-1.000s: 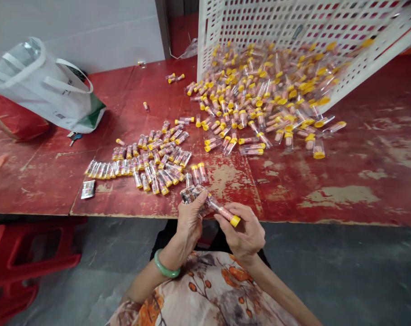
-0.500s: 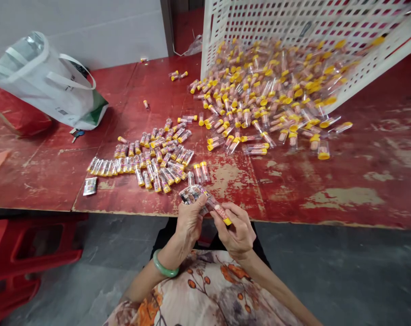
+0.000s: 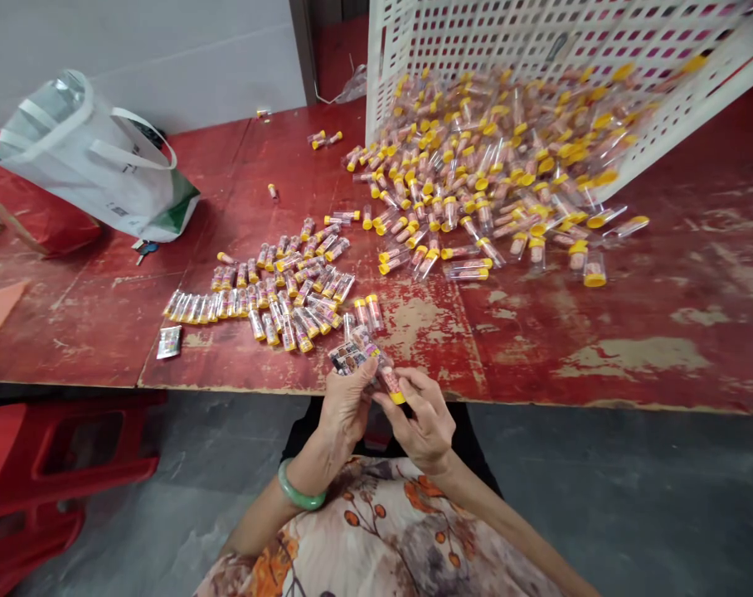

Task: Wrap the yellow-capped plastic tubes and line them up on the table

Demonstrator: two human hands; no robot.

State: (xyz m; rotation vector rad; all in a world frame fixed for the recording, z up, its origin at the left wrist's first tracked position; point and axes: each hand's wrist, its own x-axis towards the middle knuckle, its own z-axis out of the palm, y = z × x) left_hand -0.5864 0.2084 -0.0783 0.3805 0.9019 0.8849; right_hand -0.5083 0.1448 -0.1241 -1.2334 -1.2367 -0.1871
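Observation:
My left hand (image 3: 347,408) is closed on a small stack of printed paper labels (image 3: 347,358) at the near table edge. My right hand (image 3: 421,417) pinches a clear tube with a yellow cap (image 3: 386,375), its open end meeting the labels. Both hands touch over the edge of the red table (image 3: 600,332). A group of finished tubes (image 3: 277,290) lies just beyond my left hand. A large heap of yellow-capped tubes (image 3: 476,166) spills from a tipped white crate (image 3: 538,50) at the back right.
A white tote bag (image 3: 96,166) sits at the back left with keys (image 3: 143,248) beside it. One loose label packet (image 3: 168,342) lies near the front left edge. A red plastic stool (image 3: 53,473) stands on the floor at the left.
My right hand has drawn the tube left and in toward the labels in my left hand, turning it steeper. The view shifted slightly.

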